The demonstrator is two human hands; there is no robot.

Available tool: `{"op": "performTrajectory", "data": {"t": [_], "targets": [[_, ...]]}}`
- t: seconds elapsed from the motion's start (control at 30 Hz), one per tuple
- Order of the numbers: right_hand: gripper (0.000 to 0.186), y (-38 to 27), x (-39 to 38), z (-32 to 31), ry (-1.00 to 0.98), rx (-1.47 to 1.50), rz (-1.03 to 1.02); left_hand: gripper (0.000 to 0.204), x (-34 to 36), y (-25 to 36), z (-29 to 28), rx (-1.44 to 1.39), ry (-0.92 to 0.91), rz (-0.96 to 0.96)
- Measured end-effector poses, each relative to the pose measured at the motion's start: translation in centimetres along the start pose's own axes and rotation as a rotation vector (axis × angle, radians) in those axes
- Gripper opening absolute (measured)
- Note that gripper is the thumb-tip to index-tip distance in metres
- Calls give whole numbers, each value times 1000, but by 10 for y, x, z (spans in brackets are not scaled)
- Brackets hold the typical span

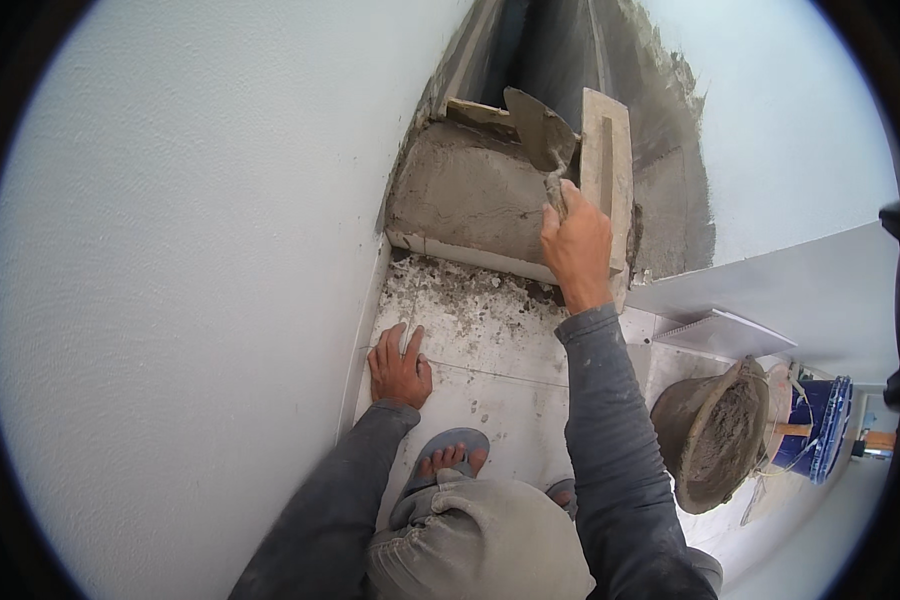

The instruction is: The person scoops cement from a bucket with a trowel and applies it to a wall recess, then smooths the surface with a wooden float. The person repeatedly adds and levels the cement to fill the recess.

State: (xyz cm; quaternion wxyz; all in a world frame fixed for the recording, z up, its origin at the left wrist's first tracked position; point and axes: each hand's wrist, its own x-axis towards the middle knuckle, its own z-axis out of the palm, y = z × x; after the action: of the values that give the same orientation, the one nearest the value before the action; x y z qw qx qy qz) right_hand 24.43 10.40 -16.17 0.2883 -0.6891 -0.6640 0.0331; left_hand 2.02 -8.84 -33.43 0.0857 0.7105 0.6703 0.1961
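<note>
My right hand [580, 245] is wrapped round the handle of a pointed trowel [540, 128], its mortar-smeared blade tilted over the back right of a low step. Grey, wet-looking mortar [465, 195] covers the step's top, and a thin light edge runs along its front. Just right of the trowel a long pale board [605, 150] with a raised strip stands at the step's right side, partly behind my hand. My left hand [398, 367] lies on the white tiled floor [500, 400] near the left wall, fingers spread, holding nothing.
A smooth pale wall [170, 250] rises close on the left. To the right stand a tilted bucket [690, 430] of mortar, a blue pail [820, 430] and a spiral-bound pad [727, 333] against the wall. Mortar crumbs [470, 295] litter the tiles before the step.
</note>
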Motion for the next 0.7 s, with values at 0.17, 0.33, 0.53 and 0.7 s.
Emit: {"op": "performTrajectory", "data": {"t": [0.17, 0.33, 0.53, 0.7], "targets": [[32, -19, 34, -48, 91, 111, -67, 55, 0, 0, 0, 3, -8, -16], [31, -47, 53, -120, 41, 201, -132, 55, 2, 0, 2, -4, -9, -15], [33, -69, 39, -210, -180, -5, -306, 53, -1, -2, 3, 16, 8, 5], [28, -45, -25, -276, -359, -117, -334, 40, 18, 19, -1, -132, 180, -31]]}}
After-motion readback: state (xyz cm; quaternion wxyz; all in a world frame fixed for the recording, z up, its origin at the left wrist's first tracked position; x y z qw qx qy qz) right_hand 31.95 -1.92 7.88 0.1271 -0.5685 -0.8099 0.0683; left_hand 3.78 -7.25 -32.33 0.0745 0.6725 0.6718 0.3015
